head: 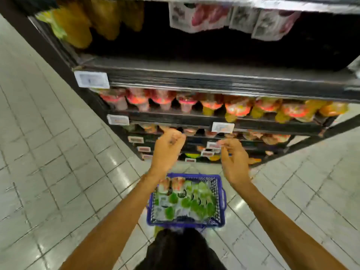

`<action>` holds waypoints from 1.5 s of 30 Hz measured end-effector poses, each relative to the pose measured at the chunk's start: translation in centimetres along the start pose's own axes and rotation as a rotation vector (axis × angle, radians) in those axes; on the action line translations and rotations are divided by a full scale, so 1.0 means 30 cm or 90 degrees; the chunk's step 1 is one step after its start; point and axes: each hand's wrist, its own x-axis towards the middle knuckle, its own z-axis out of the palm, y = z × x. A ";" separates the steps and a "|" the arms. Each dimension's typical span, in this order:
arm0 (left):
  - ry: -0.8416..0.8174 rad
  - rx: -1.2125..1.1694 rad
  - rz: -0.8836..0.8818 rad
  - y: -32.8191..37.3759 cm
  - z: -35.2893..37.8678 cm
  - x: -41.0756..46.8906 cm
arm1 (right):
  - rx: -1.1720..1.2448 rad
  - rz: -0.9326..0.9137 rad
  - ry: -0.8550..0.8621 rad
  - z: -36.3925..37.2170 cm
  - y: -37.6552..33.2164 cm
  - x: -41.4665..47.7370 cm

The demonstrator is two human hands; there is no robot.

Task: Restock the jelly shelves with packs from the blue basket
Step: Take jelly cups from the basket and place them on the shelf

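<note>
Head view: left hand has its fingers curled in; blur hides whether it holds anything. Right hand, beside it, has loosely bent fingers and holds nothing. Basket of packs sits below both hands. Shelves lie just beyond the fingertips.

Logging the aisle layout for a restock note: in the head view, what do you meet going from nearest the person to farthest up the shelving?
Blue basket of green jelly packs → left hand and right hand, level → row of red-topped jelly cups → dark shelf board → yellow packs on top.
</note>
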 end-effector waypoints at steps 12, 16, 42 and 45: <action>0.071 0.034 -0.465 -1.400 0.180 0.025 | -0.089 0.383 -0.132 0.695 1.098 -0.129; 0.058 -0.032 -0.588 -1.691 0.230 0.075 | -0.128 0.460 -0.216 0.913 1.355 -0.104; 0.010 -0.243 -0.621 -1.388 0.162 -0.043 | 0.414 0.716 -0.120 0.775 1.102 -0.163; -0.018 -0.292 -0.551 -1.081 0.048 -0.066 | 0.500 0.670 -0.133 0.653 0.837 -0.147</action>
